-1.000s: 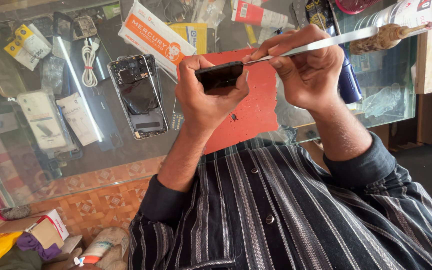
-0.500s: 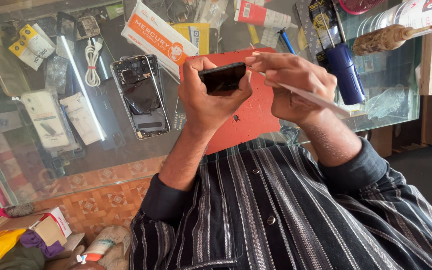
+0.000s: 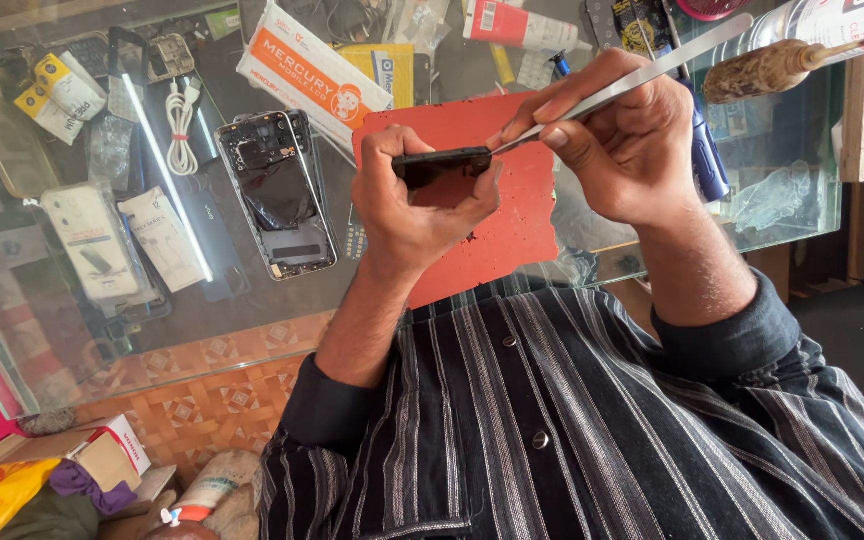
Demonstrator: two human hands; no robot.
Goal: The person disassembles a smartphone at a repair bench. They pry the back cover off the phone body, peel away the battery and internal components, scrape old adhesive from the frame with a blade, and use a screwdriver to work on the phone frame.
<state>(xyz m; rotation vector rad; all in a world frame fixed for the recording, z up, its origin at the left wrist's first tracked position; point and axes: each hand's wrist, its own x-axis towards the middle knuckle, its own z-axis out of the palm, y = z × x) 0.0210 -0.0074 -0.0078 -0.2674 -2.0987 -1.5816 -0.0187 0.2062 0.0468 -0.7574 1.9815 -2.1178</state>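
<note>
My left hand (image 3: 412, 205) grips a small black phone part (image 3: 442, 165) edge-on, held above a red work mat (image 3: 512, 230). My right hand (image 3: 617, 140) holds a long flat metal pry tool (image 3: 652, 75). Its tip touches the right end of the black part. An opened phone body (image 3: 277, 190) with its insides showing lies on the glass counter left of my left hand.
The glass counter (image 3: 102, 330) carries an orange-and-white box (image 3: 307, 70), a white cable (image 3: 182, 125), small packets (image 3: 57, 90) and a wooden-handled tool (image 3: 767, 70). A blue bottle (image 3: 707, 160) stands behind my right hand. Cardboard and bags lie on the tiled floor (image 3: 202, 405).
My right hand turned the metal tool from pointing down-right to pointing up-right, and its tip is back on the black part. My left hand keeps holding the part.
</note>
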